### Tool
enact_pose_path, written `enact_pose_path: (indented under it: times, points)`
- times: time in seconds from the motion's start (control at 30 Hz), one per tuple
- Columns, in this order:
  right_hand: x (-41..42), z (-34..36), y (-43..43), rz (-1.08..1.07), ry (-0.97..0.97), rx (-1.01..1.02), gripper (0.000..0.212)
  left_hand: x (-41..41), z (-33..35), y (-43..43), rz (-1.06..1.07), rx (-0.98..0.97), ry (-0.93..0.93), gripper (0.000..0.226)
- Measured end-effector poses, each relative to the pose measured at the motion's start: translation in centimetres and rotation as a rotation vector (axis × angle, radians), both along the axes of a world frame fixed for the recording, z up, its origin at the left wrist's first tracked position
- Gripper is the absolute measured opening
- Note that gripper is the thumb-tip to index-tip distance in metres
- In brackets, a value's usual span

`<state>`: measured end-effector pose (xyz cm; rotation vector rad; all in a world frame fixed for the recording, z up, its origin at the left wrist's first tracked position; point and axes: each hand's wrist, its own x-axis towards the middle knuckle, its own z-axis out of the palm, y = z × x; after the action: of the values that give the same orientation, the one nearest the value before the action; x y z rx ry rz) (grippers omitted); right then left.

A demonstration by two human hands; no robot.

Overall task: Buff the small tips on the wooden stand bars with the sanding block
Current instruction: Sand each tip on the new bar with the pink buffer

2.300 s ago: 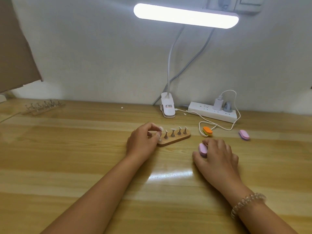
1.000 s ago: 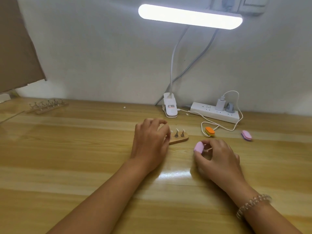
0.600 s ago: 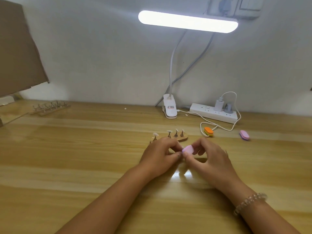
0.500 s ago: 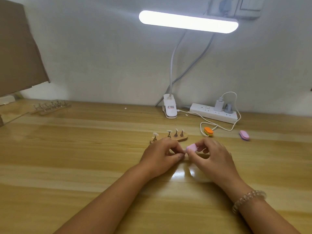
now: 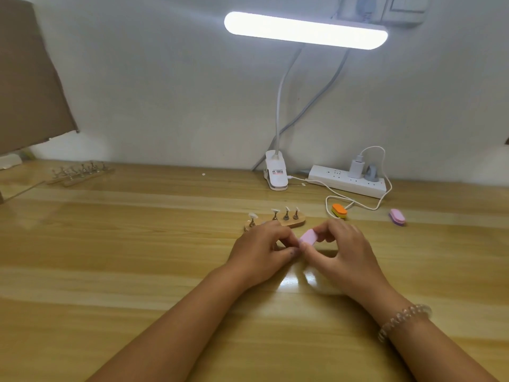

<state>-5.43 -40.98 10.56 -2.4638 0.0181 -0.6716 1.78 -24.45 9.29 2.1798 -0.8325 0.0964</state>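
A short wooden stand bar (image 5: pixel 299 223) lies mid-table with several small white tips (image 5: pixel 286 209) on metal pegs; one peg place between the left tip and the other three is bare. Just in front of the bar, my left hand (image 5: pixel 261 249) has its fingers curled and pinched together around something small, which looks like a tip but is mostly hidden. My right hand (image 5: pixel 344 250) holds a pink sanding block (image 5: pixel 309 237) between thumb and fingers, and the block's end touches my left fingertips.
An orange sanding block (image 5: pixel 339 210) and a second pink block (image 5: pixel 397 216) lie to the right. Behind them are a white power strip (image 5: pixel 344 183) with a cable and the lamp's clip base (image 5: pixel 276 175). More stand bars (image 5: pixel 80 173) sit far left, below a cardboard sheet (image 5: pixel 27 78).
My right hand picked up the pink block and brought it left. My left hand came off the stand bar towards me, and the two hands met in front of it.
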Motion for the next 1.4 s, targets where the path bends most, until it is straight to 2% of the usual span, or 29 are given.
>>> enact_pose_path:
  times: [0.07, 0.17, 0.3, 0.43, 0.57, 0.67, 0.77, 0.83, 0.93, 1.07, 1.2, 1.33, 1.4]
  points:
    - [0.02, 0.0, -0.13, -0.017, -0.004, -0.006, 0.023, -0.09, 0.0, 0.01, 0.004, 0.004, -0.017, 0.003]
    - [-0.46, -0.42, 0.18, 0.115, -0.026, -0.067, 0.023, -0.21, 0.0, -0.05, 0.018, 0.035, -0.036, 0.005]
    - [-0.03, -0.08, -0.22, -0.024, -0.025, -0.015, 0.024, -0.23, 0.03, -0.09, 0.027, 0.019, -0.041, 0.004]
    - [-0.2, -0.43, 0.11, 0.092, -0.022, -0.06, 0.024, -0.21, 0.11, -0.11, 0.025, 0.042, -0.043, 0.005]
    - [-0.03, -0.13, -0.18, -0.023, -0.009, -0.015, 0.025, -0.24, 0.1, -0.11, 0.028, 0.053, -0.062, 0.005]
    - [-0.26, -0.46, 0.2, 0.107, -0.029, -0.064, 0.023, -0.34, 0.17, -0.1, 0.032, 0.065, -0.052, 0.006]
    - [-0.02, -0.36, -0.09, -0.006, -0.017, -0.028, 0.024, -0.47, 0.3, -0.15, 0.041, 0.065, -0.057, 0.005]
    - [-0.07, -0.41, -0.15, -0.073, -0.051, -0.086, 0.024, -0.52, 0.27, -0.09, 0.039, 0.06, -0.057, 0.005]
    - [-0.39, -0.87, 0.43, 0.046, -0.091, -0.194, 0.024, -0.54, 0.3, -0.07, 0.043, 0.073, -0.066, 0.006]
    - [-0.01, -0.34, -0.07, -0.086, -0.046, -0.095, 0.025, -0.57, 0.29, -0.14, 0.047, 0.08, -0.077, 0.005]
    - [-0.27, -0.68, 0.24, 0.069, -0.037, -0.113, 0.022, -0.59, 0.3, -0.05, 0.041, 0.074, -0.068, 0.007]
    - [0.05, -0.26, -0.05, -0.101, -0.017, -0.058, 0.021, -0.58, 0.27, -0.18, 0.057, 0.081, -0.1, 0.005]
    - [-0.16, -0.44, 0.19, -0.012, -0.048, -0.12, 0.02, -0.54, 0.18, -0.2, 0.059, 0.088, -0.105, 0.006]
